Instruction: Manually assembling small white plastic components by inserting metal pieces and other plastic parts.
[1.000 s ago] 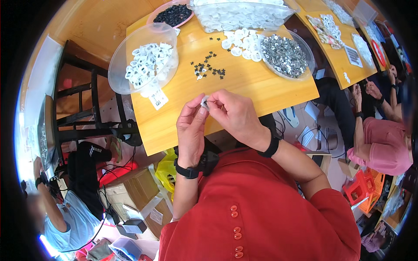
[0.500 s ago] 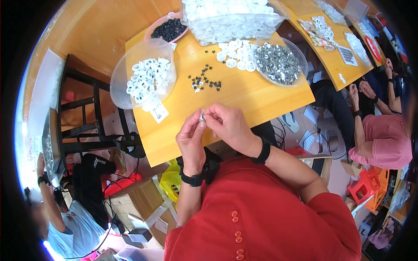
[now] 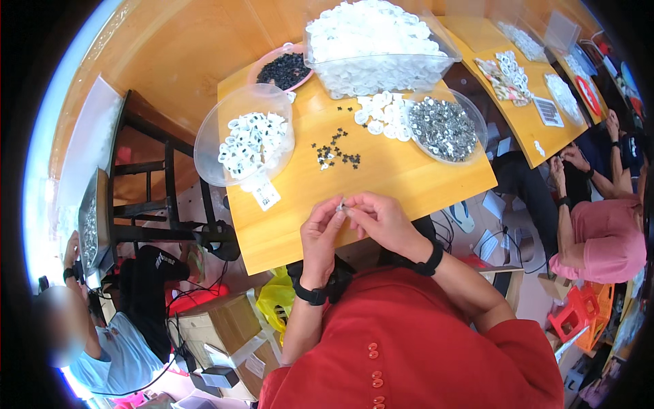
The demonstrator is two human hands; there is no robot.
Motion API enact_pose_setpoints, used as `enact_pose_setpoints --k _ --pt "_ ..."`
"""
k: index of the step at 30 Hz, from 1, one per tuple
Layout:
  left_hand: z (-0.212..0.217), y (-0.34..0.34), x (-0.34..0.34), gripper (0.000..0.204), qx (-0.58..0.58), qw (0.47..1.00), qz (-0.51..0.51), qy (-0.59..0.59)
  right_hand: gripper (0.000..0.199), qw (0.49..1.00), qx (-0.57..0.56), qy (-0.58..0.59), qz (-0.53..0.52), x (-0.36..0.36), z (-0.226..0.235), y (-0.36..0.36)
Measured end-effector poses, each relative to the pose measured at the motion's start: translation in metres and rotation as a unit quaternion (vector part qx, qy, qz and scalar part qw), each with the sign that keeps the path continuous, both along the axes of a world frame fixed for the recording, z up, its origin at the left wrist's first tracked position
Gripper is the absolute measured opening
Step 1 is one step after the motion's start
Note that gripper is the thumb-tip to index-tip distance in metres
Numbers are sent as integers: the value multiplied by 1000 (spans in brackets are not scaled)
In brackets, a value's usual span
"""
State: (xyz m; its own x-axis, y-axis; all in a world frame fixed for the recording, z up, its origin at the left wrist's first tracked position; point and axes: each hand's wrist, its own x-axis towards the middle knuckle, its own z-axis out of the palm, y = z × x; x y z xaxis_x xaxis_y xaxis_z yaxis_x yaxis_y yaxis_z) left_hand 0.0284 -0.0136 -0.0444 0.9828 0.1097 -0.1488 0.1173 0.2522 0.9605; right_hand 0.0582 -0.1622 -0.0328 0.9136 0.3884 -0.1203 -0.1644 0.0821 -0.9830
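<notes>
My left hand [image 3: 320, 235] and my right hand [image 3: 383, 221] meet over the near edge of the wooden table [image 3: 286, 228]. Between their pinched fingertips is a small whitish part [image 3: 341, 207], mostly covered, so its exact kind is unclear. Beyond my hands lies a loose scatter of small black cross-shaped pieces [image 3: 334, 153]. A clear round tub [image 3: 204, 160] of white plastic pieces with dark centres stands to the left. On the right is a clear bowl [image 3: 482, 136] of small shiny metal parts, beside a group of white discs [image 3: 385, 116].
At the back stand a large clear bin [image 3: 381, 63] heaped with white discs and a pink bowl [image 3: 257, 66] of black pieces. A black metal frame [image 3: 146, 163] is left of the table. A person in pink [image 3: 606, 238] sits right; another in light blue [image 3: 122, 354] is left.
The table and my hands now appear lower and slightly farther right in the picture. Both hands stay together at the small part, fingertips still pinched.
</notes>
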Motion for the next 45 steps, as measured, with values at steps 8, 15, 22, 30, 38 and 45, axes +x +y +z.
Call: enact_pose_setpoints --k 8,15,22,30,38,45 --pt "73 38 67 44 -180 974 72 -119 22 987 -132 -69 -67 22 0 -41" --pt "48 31 38 32 -218 976 -13 24 16 869 -352 -328 -118 107 19 -36" --pt "9 17 5 24 -172 981 44 72 15 698 -501 -496 -124 172 -6 -3" --pt "4 25 0 26 -155 983 63 71 8 839 -393 -371 -72 153 20 9" --pt "25 8 8 38 -159 987 31 16 18 994 -58 -17 93 77 36 14" --pt "12 15 3 37 -151 985 71 36 18 997 -46 -29 57 53 22 30"
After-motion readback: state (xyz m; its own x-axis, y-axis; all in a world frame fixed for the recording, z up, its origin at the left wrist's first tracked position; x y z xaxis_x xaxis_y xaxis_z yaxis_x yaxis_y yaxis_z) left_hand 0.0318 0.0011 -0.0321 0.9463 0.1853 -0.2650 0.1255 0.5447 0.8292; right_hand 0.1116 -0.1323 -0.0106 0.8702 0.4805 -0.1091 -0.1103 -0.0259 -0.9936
